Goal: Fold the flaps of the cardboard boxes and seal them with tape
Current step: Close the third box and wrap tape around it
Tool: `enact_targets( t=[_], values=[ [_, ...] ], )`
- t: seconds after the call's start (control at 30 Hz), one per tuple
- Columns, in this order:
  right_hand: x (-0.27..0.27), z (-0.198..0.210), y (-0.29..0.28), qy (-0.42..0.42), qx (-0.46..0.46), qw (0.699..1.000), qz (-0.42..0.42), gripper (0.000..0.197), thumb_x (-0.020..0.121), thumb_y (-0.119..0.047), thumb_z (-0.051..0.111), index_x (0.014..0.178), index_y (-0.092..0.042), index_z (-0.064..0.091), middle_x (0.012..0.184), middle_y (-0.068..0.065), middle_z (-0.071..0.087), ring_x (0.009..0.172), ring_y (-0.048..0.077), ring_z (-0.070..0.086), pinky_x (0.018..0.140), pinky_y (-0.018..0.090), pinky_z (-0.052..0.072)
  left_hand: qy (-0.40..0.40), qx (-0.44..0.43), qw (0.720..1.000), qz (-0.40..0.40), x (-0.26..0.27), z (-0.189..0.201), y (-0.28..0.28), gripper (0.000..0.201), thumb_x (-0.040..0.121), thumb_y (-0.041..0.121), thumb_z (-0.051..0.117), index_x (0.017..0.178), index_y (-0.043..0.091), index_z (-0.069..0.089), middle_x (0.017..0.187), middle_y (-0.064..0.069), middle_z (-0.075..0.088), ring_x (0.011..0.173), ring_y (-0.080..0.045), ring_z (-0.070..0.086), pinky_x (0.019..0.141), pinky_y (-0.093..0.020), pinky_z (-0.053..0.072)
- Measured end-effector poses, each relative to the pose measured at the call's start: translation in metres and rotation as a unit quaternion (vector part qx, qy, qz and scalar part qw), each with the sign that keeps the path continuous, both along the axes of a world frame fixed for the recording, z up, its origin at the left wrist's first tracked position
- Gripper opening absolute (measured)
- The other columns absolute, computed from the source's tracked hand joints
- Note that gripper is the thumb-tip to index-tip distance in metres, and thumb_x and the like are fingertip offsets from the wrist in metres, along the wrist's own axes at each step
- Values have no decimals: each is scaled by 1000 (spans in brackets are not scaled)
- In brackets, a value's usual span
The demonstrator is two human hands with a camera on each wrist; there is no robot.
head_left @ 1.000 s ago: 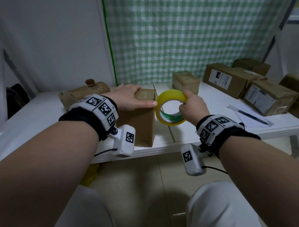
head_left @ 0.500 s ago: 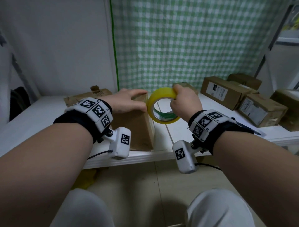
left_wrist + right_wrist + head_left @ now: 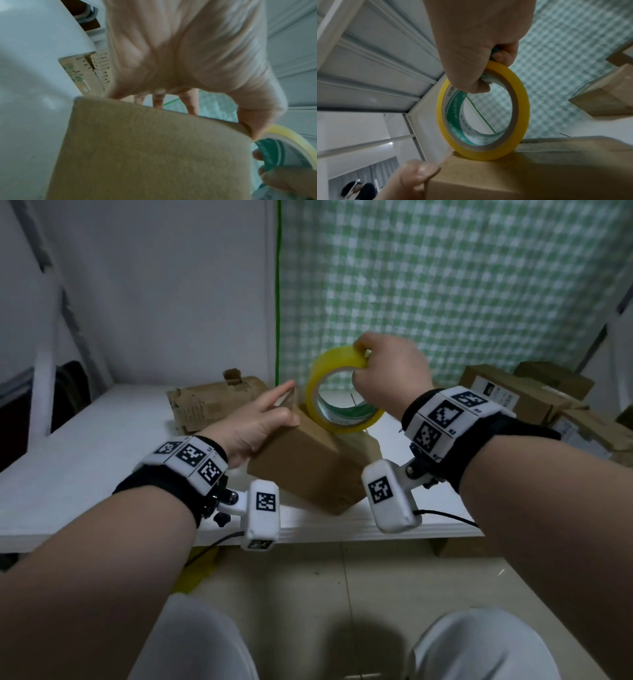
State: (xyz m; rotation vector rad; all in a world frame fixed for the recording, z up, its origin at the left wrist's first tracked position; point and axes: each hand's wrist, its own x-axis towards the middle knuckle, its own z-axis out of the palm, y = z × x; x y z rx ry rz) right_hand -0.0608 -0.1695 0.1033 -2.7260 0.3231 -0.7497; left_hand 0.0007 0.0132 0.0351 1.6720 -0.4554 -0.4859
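Item: cardboard box (image 3: 308, 463), plain brown, tilted on the white worktop (image 3: 85, 460) near its front edge. Your left hand (image 3: 253, 422) holds its upper end, thumb curled over the near corner and fingers laid over the far side; this grip is clamped on the box.

Item: tape roll (image 3: 339, 392), yellow with a green-printed core, standing on edge with its lower rim touching the top of the box, just right of your left grip. Your right hand (image 3: 387, 371) pinches the roll's upper rim, fingers through the core, thumb outside; this grip is clamped on the roll.

Item: worn printed carton (image 3: 212, 402), lying just behind your left grip.

Item: several labelled cartons (image 3: 507, 395), grouped well to the right of your right grip, in front of a green checked curtain (image 3: 445, 285).
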Motion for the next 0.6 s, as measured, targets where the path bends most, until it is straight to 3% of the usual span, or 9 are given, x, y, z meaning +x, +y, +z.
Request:
enact_targets(
  t=[0.13,0.2,0.27,0.37,0.43,0.5,0.6],
  values=[
    [11,-4,13,0,-2,999,35,33,78,-17,56,110,-21,60,86,2,57,82,25,57,64,32,45,67,-38,997,-12,4,-21,7,72,73,21,58,136,50,36,122,3,57,104,-13,56,80,-42,51],
    [15,-8,17,16,-4,999,39,30,77,-18,57,107,-20,60,82,1,56,80,24,57,62,29,43,88,-26,996,-19,4,-31,6,70,68,23,60,127,54,40,129,0,53,115,-18,51,90,-52,47],
    [17,-15,19,34,-2,999,42,27,76,-19,58,103,-19,60,78,0,55,79,23,58,60,29,43,83,14,996,-27,2,-41,3,69,70,25,64,129,51,37,133,0,51,123,-21,45,98,-60,38],
    [18,-29,22,52,-17,998,36,28,77,-25,59,104,-21,59,79,-1,52,81,23,55,61,29,39,60,76,995,-25,-1,-56,-4,67,89,26,60,143,39,23,127,8,48,120,-13,39,105,-49,28],
    [18,-33,19,56,-6,998,23,29,79,-27,59,107,-20,59,79,-1,51,81,23,53,62,29,39,35,89,995,-25,0,-59,-6,63,90,28,60,142,33,24,112,10,52,107,-7,44,96,-36,30],
    [18,-37,14,67,22,997,17,24,80,-25,58,103,-18,58,74,-2,50,78,23,54,61,29,41,2,110,993,-39,4,-56,-7,73,79,38,72,138,31,29,112,10,54,107,-7,48,94,-31,34],
    [17,-45,8,77,37,996,17,11,79,-19,56,89,-16,52,69,-1,46,77,26,50,60,29,36,-46,144,987,-47,8,-52,-8,102,56,52,84,141,28,33,122,6,58,113,-8,53,103,-31,38]
  ],
)
